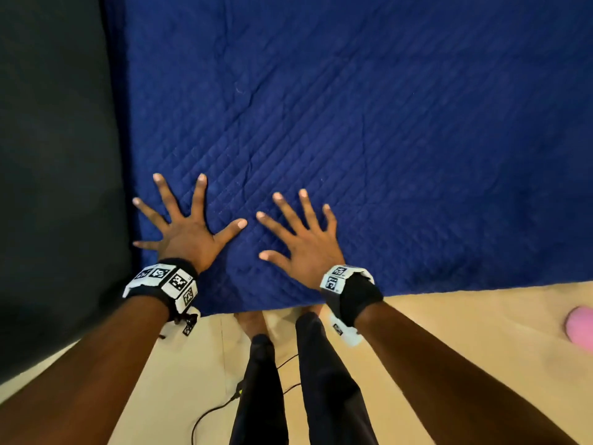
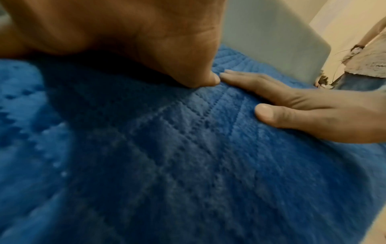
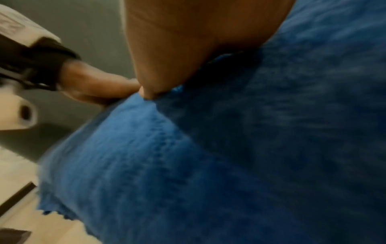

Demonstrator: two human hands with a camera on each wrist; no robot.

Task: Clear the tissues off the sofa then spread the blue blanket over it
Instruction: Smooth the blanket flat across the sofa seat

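The quilted blue blanket [image 1: 353, 123] lies spread flat over the sofa seat, filling most of the head view. My left hand [image 1: 186, 220] presses on it near its left edge, fingers straight and splayed. My right hand [image 1: 301, 232] lies flat on it just to the right, fingers also splayed. The thumbs of the two hands almost meet. In the left wrist view the right hand [image 2: 292, 105] rests on the blanket [image 2: 167, 165] by my left thumb. The right wrist view is blurred, with blue blanket [image 3: 229, 156] under my palm. No tissues show.
The dark grey sofa arm [image 1: 54, 155] stands left of the blanket. The blanket's front hem hangs over beige floor [image 1: 465, 316], where my legs [image 1: 305, 380] stand. A black cable [image 1: 218, 409] lies on the floor. A pink object [image 1: 580, 326] sits at the right edge.
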